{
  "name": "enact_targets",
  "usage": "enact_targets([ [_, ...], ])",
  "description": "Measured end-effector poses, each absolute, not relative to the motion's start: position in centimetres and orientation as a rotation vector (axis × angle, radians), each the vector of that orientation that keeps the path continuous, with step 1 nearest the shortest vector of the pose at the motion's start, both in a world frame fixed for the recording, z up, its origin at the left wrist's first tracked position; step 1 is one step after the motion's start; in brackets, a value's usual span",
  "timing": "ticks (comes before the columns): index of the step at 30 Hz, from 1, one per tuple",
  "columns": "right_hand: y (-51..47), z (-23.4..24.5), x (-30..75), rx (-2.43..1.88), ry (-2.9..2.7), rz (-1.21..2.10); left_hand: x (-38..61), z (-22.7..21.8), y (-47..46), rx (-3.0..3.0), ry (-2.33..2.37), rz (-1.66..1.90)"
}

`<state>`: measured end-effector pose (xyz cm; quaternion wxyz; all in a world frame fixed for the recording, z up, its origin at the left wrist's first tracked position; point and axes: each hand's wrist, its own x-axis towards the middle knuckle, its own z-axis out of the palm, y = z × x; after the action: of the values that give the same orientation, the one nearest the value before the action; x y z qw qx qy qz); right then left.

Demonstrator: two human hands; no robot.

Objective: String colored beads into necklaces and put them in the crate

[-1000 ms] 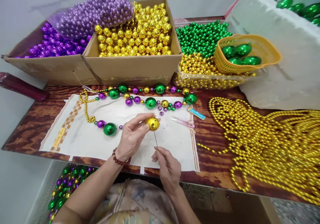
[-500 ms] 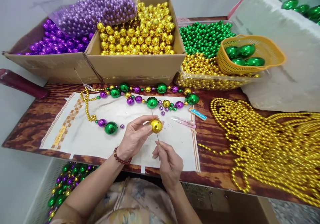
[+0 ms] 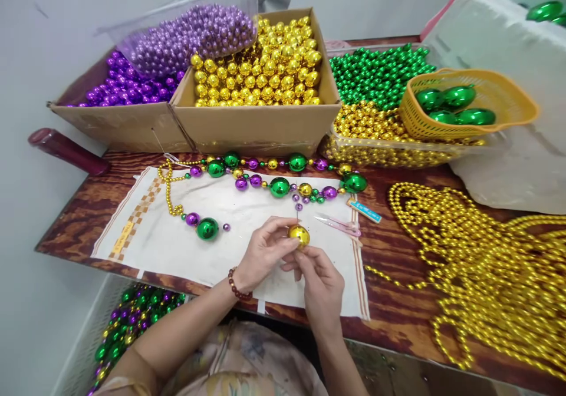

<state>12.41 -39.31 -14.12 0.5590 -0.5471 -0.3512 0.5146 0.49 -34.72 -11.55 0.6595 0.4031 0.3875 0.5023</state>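
My left hand (image 3: 265,251) pinches a large shiny gold bead (image 3: 299,236) above the white cloth (image 3: 247,254). A thin needle (image 3: 297,212) runs through this bead and sticks out at its top. Just below, my right hand (image 3: 321,284) has its fingers closed on the needle's lower end, mostly hidden and close against the bead. Beyond my hands lies a strand of green, purple and gold beads (image 3: 279,187). Several small loose purple beads (image 3: 299,206) sit near it, and one purple bead (image 3: 227,227) lies beside a large green bead (image 3: 207,229).
Pink-handled scissors (image 3: 338,225) and a blue label (image 3: 365,210) lie to the right. Gold bead chains (image 3: 490,272) cover the table's right side. Along the back stand a cardboard box of gold beads (image 3: 260,128), a clear tub (image 3: 384,151) and a yellow basket (image 3: 522,98).
My right hand has come up against the gold bead, and more of the needle now shows above it. The camera view has shifted, so the scene sits further right and lower.
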Motion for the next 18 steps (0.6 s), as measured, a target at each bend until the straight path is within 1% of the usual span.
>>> enact_targets([
  [4, -39.1, -15.0, 12.6, -1.272, -0.748, 1.211, -0.2, -11.8, -35.0, 1.087, 0.912, 1.064],
  [8, -39.5, -16.2, 13.5, -1.256, -0.7, 1.248, -2.4, -11.3, -34.7, 1.33, 0.989, 0.862],
  [11, -39.9, -16.9, 14.3, -1.253, -0.673, 1.273, -5.1, -10.6, -32.9, 1.63, 1.181, 0.771],
  [15, -40.2, -17.2, 14.7, -1.224, -0.664, 1.313, -9.3, -9.4, -28.6, 2.026, 1.606, 0.692],
  [17, -40.4, -17.3, 14.9, -1.208, -0.656, 1.31, -10.7, -8.9, -26.9, 2.138, 1.78, 0.557],
  [18, -40.5, -17.3, 14.9, -1.199, -0.646, 1.304, -11.0, -8.7, -26.4, 2.173, 1.785, 0.478],
])
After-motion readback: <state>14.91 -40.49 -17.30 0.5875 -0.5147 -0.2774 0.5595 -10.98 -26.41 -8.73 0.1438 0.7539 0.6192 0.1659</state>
